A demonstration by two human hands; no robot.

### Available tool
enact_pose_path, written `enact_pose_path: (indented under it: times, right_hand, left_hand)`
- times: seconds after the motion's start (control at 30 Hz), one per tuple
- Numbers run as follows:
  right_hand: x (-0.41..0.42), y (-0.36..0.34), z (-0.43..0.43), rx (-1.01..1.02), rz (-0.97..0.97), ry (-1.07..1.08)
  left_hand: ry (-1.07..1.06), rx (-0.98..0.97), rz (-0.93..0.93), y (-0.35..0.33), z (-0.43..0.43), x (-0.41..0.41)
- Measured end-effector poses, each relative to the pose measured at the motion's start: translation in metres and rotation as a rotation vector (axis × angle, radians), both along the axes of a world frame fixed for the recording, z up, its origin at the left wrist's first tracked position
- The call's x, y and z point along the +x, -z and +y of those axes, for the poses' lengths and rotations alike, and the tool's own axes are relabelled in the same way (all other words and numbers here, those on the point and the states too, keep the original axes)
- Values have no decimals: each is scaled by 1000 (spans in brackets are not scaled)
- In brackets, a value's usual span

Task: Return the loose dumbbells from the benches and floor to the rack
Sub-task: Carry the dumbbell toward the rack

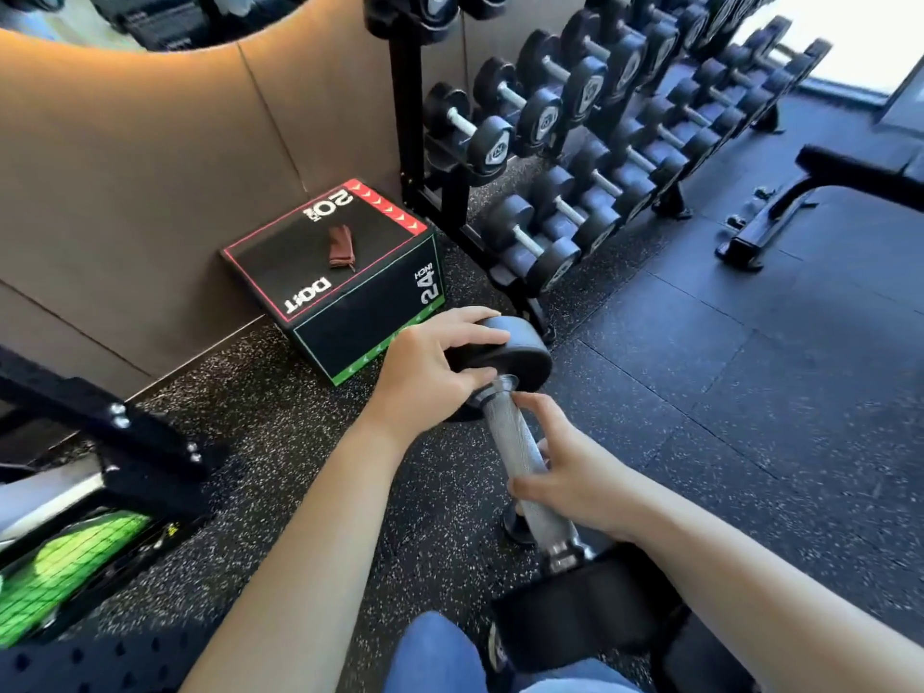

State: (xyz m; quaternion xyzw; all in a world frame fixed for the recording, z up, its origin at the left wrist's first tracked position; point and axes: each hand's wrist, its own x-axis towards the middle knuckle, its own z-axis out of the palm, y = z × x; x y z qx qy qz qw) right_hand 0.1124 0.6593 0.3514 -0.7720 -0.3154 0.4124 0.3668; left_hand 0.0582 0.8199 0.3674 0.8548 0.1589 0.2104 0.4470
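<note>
**Both hands on dumbbell (516,442) nr rack (407,117)**

L hand (430,372): fingers curled over far head. R hand (575,477): fingers wrapped round knurled handle. Dumbbell held above speckled floor (280,442), just short of rack end. Adjacent box (350,302) reads "20", "24 INCH".

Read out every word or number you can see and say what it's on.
"20", the small word beside it blurred: top of the black foam jump box, near its red edge.
"DO:T", roughly, a white logo: same top.
"24 INCH": that box's green-edged side.
Emblems on the racked black dumbbells: too small to read.
</note>
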Motion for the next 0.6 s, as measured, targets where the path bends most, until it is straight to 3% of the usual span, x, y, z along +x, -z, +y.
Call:
enact_pose_path:
  times: [0.3, 0.6]
  right_hand:
    - [76, 15, 85, -31, 34, 193]
    - [164, 8, 209, 35, 73, 481]
  left_hand:
    - [166, -28, 34, 19, 92, 105]
    - [470, 45, 65, 8, 219, 246]
